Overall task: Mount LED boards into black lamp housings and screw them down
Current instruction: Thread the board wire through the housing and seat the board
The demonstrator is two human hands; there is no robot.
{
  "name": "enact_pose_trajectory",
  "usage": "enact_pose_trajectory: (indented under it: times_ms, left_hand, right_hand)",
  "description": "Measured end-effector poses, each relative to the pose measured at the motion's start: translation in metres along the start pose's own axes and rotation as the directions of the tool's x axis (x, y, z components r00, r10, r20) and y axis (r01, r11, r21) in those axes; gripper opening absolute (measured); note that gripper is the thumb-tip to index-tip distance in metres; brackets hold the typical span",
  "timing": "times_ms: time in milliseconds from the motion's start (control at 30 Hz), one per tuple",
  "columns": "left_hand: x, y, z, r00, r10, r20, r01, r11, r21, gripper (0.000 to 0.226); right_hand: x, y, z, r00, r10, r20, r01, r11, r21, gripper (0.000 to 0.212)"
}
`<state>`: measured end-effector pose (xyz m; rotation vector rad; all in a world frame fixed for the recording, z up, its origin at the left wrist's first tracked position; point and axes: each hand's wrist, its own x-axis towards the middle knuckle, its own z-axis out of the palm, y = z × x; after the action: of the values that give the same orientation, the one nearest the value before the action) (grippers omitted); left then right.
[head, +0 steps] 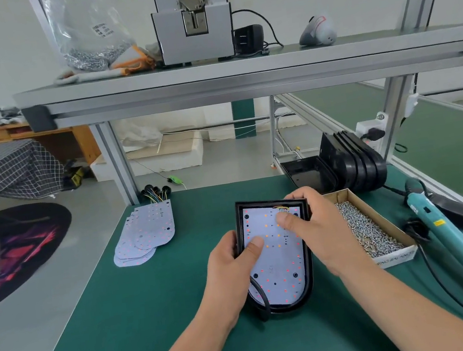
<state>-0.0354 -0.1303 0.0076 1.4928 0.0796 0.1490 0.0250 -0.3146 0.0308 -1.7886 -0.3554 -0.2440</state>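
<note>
A black lamp housing (314, 284) lies on the green mat in front of me, with a white LED board (278, 261) sitting inside it. My left hand (232, 267) grips the housing's left rim, thumb pressed on the board. My right hand (318, 228) holds the upper right corner, its thumb pressing the board near the coloured wires at the top. A black cable runs out at the housing's lower left.
A stack of LED boards (146, 235) with wires lies to the left. A cardboard box of screws (368, 227) sits right of the housing, a teal electric screwdriver (453, 236) beyond it. Empty black housings (350, 158) stand at the back right. A metal shelf (240, 76) runs overhead.
</note>
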Motion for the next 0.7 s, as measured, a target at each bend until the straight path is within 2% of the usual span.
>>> enact_pose_trajectory:
  times_ms: [100, 200, 267, 367, 533, 700]
  left_hand:
    - [-0.0002, 0.0019, 0.0002, 1.000, -0.007, -0.005, 0.007, 1.000, 0.015, 0.049]
    - [-0.0015, 0.0038, -0.0002, 1.000, 0.004, -0.001, -0.004, 1.000, 0.020, 0.050]
    - [-0.0009, 0.0028, -0.0014, 1.000, 0.007, -0.007, -0.007, 1.000, 0.026, 0.043]
    - [0.0006, 0.0008, -0.0028, 1.000, 0.014, -0.013, -0.014, 0.999, 0.037, 0.021]
    - [0.0018, 0.0002, -0.0044, 1.000, 0.009, -0.022, -0.008, 0.999, 0.053, 0.017]
    - [0.0014, 0.0004, -0.0037, 1.000, -0.011, -0.027, 0.012, 1.000, 0.023, 0.027]
  right_hand:
    - [-0.0004, -0.0031, 0.0003, 1.000, 0.011, -0.013, -0.011, 1.000, 0.027, 0.024]
    - [-0.0008, -0.0035, 0.0019, 0.998, 0.045, -0.032, -0.041, 0.994, 0.103, 0.024]
    - [-0.0015, -0.0034, 0.0041, 0.998, 0.063, -0.012, -0.061, 0.989, 0.133, 0.025]
    - [-0.0032, -0.0014, 0.0050, 0.994, 0.099, 0.041, -0.105, 0.968, 0.227, 0.028]
    - [-0.0036, 0.0001, 0.0048, 0.992, 0.107, 0.071, -0.116, 0.982, 0.149, 0.022]
    - [-0.0029, -0.0008, 0.0077, 0.992, 0.118, 0.042, -0.123, 0.980, 0.157, 0.021]
